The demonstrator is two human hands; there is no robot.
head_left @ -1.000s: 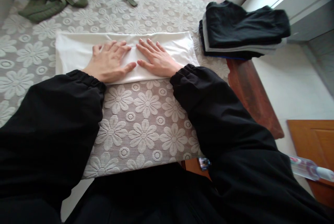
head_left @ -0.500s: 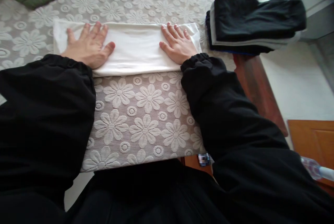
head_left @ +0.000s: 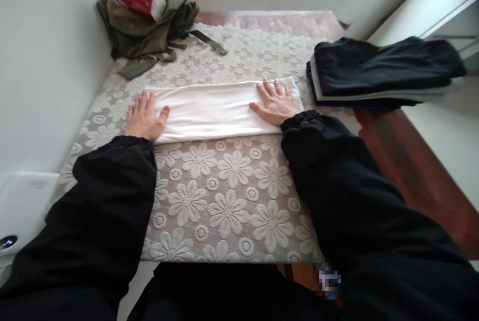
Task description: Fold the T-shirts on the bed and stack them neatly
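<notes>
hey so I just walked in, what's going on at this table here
Someone in black sleeves has both palms on a white cloth folded into a long strip, the left hand at one end and the right hand near the other. It lies flat on a flowered tablecloth. A stack of dark and grey folded fabric sits to the right, and a green bag lies at the far left.

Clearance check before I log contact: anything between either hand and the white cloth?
Nothing visible. The left hand and right hand lie open at opposite ends of the white cloth. The clothes stack and green bag sit clear of both.
</notes>
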